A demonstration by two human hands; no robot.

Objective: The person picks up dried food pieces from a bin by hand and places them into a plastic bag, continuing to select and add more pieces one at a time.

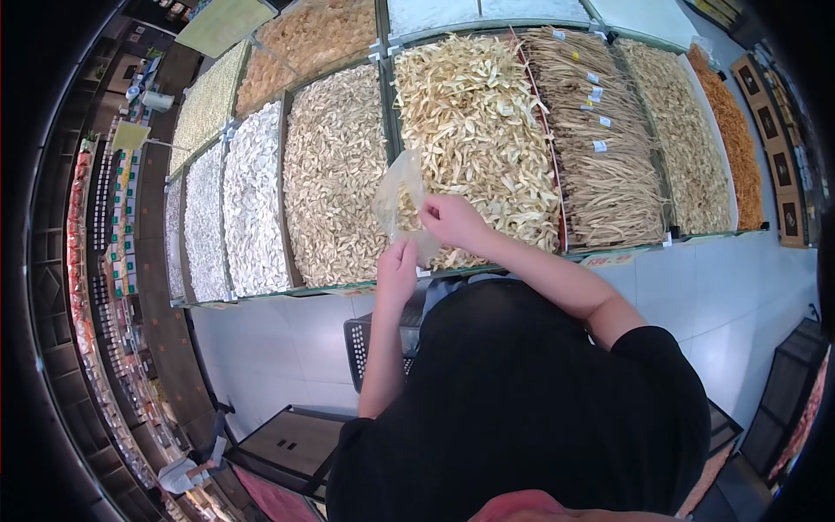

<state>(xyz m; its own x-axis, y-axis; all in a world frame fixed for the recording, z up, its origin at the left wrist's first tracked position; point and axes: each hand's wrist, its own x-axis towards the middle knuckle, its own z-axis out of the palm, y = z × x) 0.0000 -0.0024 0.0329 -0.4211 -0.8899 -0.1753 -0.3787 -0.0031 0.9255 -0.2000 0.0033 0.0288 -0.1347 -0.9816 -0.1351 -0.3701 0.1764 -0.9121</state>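
A thin, clear plastic bag [399,193] hangs between my hands over the front of the display bins. My left hand [398,268] is closed on its lower edge, fingertips pinched, close to the glass front rim. My right hand [453,221] has curled fingers gripping the bag's right side. Beneath the bag and right hand lies a bin of pale yellow dried slices [478,113]. To its left is a bin of smaller beige dried slices [335,165]. The bag looks slack, and I cannot make out any contents in it.
Further left are bins of white pieces [254,200]. On the right, long brown dried stalks [600,157] carry small labels, with orange dried strips [729,130] beyond. A dark crate [357,348] stands on the floor by my legs. Stocked shelves [104,261] line the left.
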